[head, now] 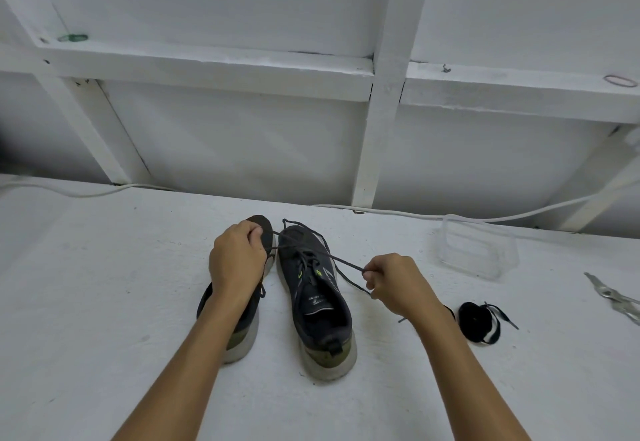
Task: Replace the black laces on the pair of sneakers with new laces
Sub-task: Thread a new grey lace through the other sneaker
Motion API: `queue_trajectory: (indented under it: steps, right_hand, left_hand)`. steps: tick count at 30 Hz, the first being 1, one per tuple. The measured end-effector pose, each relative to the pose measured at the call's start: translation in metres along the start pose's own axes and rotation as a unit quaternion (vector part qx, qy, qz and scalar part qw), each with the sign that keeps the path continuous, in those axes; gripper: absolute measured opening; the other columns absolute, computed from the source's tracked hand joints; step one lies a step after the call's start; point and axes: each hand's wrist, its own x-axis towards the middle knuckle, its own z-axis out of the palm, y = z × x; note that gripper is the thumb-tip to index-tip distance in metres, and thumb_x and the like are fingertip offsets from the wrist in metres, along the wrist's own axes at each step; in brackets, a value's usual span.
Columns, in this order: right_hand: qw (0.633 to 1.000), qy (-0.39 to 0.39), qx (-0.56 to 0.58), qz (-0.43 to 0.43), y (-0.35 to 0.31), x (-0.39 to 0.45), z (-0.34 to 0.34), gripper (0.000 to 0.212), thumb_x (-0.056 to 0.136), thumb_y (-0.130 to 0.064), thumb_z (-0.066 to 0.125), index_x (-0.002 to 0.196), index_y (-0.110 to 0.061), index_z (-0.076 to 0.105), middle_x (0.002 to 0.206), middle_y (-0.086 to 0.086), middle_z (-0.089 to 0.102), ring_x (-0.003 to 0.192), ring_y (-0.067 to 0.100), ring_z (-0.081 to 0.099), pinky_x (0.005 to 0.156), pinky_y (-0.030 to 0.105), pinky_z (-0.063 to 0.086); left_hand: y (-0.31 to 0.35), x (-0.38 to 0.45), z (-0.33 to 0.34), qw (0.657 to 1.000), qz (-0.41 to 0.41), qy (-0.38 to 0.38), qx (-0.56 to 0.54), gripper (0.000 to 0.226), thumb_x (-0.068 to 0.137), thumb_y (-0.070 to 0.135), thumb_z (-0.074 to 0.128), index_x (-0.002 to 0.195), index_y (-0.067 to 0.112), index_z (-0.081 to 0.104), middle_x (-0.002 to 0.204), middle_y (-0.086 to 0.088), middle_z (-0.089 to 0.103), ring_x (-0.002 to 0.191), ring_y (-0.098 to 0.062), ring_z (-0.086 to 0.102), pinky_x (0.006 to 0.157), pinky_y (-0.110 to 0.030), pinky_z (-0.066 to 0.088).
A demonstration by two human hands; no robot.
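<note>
Head view: I'm pinching the black lace [313, 252] ends in my left hand [236, 260] and right hand [393, 283], undoing the right sneaker [317, 305]; unthreading the eyelets comes next.

- I see two sneakers [313, 302] side by side on the table [104, 302].
- Right of them lies a lace bundle [479, 322]; behind it, a container [478, 250].
</note>
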Motion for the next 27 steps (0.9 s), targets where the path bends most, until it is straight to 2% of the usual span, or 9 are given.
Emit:
queue_trajectory:
  steps: [3,6,9,11,13,15,19,23,27]
  right_hand:
    - [0.999,0.043,-0.006,0.014,0.002,0.0,0.002,0.018,0.099,-0.029,0.063,0.09,-0.017,0.074,0.079,-0.003,0.073,0.076,0.015,0.069,0.069,0.031,0.056]
    - [0.993,0.066,0.096,0.015,-0.002,-0.003,0.006,0.014,0.096,-0.03,0.068,0.091,-0.019,0.075,0.082,-0.009,0.07,0.078,0.007,0.062,0.066,0.017,0.047]
    - [0.946,0.029,0.314,0.068,-0.011,-0.002,0.014,0.01,0.092,-0.024,0.074,0.09,-0.014,0.076,0.082,-0.001,0.073,0.076,0.012,0.066,0.073,0.028,0.06]
    - [0.917,0.012,0.392,0.078,-0.02,0.0,0.021,0.006,0.092,-0.013,0.074,0.087,-0.01,0.075,0.082,0.004,0.073,0.073,0.014,0.068,0.071,0.03,0.061]
    - [0.903,0.004,0.425,0.063,-0.026,0.002,0.029,0.011,0.092,-0.002,0.07,0.084,-0.01,0.074,0.077,0.005,0.073,0.069,0.011,0.068,0.066,0.023,0.059]
    - [0.917,0.01,0.397,0.038,-0.029,0.004,0.036,0.014,0.09,0.001,0.07,0.086,-0.011,0.074,0.075,0.004,0.074,0.071,0.014,0.07,0.067,0.024,0.06]
    - [0.951,0.017,0.31,0.006,-0.03,0.009,0.045,0.013,0.088,-0.007,0.073,0.084,-0.019,0.076,0.077,0.0,0.076,0.078,0.023,0.074,0.08,0.041,0.063]
    - [0.966,0.03,0.255,-0.017,-0.03,0.012,0.047,0.022,0.09,-0.012,0.073,0.074,-0.028,0.074,0.08,-0.008,0.076,0.079,0.013,0.072,0.082,0.039,0.061]
    - [0.969,0.04,0.241,-0.015,-0.031,0.015,0.048,0.016,0.092,-0.014,0.071,0.081,-0.025,0.075,0.079,-0.007,0.074,0.078,0.011,0.069,0.081,0.035,0.06]
  left_hand:
    - [0.001,-0.002,-0.001,1.0,0.013,-0.008,0.025,0.018,0.098,0.015,0.056,0.108,0.009,0.07,0.104,-0.009,0.07,0.097,-0.032,0.061,0.075,-0.039,0.047]
    - [0.01,-0.009,-0.002,0.995,0.085,-0.011,0.043,0.021,0.093,0.022,0.063,0.114,0.019,0.067,0.112,-0.002,0.063,0.105,-0.03,0.053,0.08,-0.045,0.046]
    - [0.023,-0.022,0.003,0.983,0.143,-0.117,0.012,0.007,0.089,0.035,0.064,0.091,0.03,0.069,0.091,0.009,0.061,0.091,-0.02,0.055,0.082,-0.043,0.049]
    - [0.026,-0.028,0.009,0.972,0.101,-0.213,0.006,0.012,0.09,0.04,0.063,0.083,0.032,0.069,0.086,0.011,0.06,0.088,-0.017,0.058,0.084,-0.04,0.051]
    - [0.027,-0.033,0.013,0.964,0.053,-0.26,0.017,0.012,0.09,0.039,0.065,0.082,0.033,0.072,0.089,0.01,0.061,0.092,-0.015,0.062,0.086,-0.036,0.052]
    - [0.025,-0.034,0.015,0.962,0.027,-0.269,0.022,0.012,0.089,0.036,0.065,0.085,0.032,0.076,0.089,0.011,0.064,0.093,-0.014,0.064,0.087,-0.035,0.054]
    - [0.027,-0.035,0.017,0.962,-0.003,-0.272,0.022,0.016,0.086,0.03,0.067,0.097,0.031,0.079,0.096,0.009,0.073,0.097,-0.012,0.066,0.09,-0.03,0.053]
    - [0.029,-0.037,0.022,0.964,-0.026,-0.266,0.008,0.021,0.085,0.029,0.071,0.105,0.028,0.078,0.097,0.008,0.075,0.099,-0.012,0.067,0.09,-0.026,0.051]
    - [0.029,-0.039,0.026,0.966,-0.03,-0.256,-0.003,0.021,0.086,0.03,0.072,0.107,0.027,0.078,0.078,0.013,0.064,0.099,-0.014,0.065,0.088,-0.027,0.051]
